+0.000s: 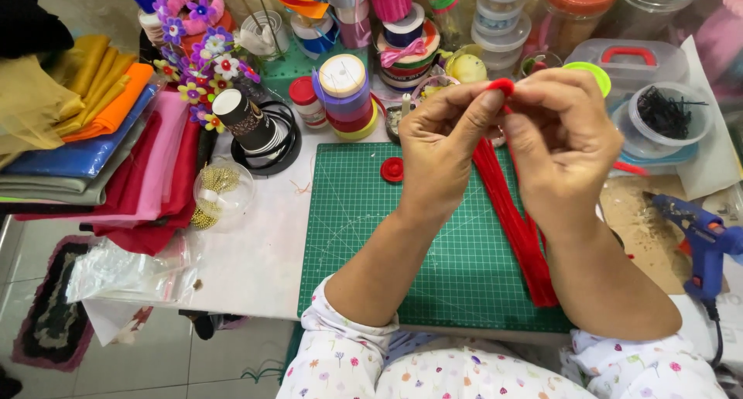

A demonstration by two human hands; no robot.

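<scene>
My left hand [441, 147] and my right hand [561, 140] meet above a green cutting mat [364, 236], both pinching the curled end of a red pipe cleaner [501, 85] between thumbs and fingers. A bundle of long red pipe cleaners [515, 225] lies on the mat under my hands, running toward me. A small finished red coil [392, 169] rests on the mat left of my left hand.
A blue glue gun [700, 240] stands at the right on brown paper. Ribbon spools [344, 97], clear containers [669, 120] and fabric flowers [197, 62] crowd the back. Folded coloured cloths [101, 143] lie left, beside a clear globe [220, 194] and a plastic bag [128, 271].
</scene>
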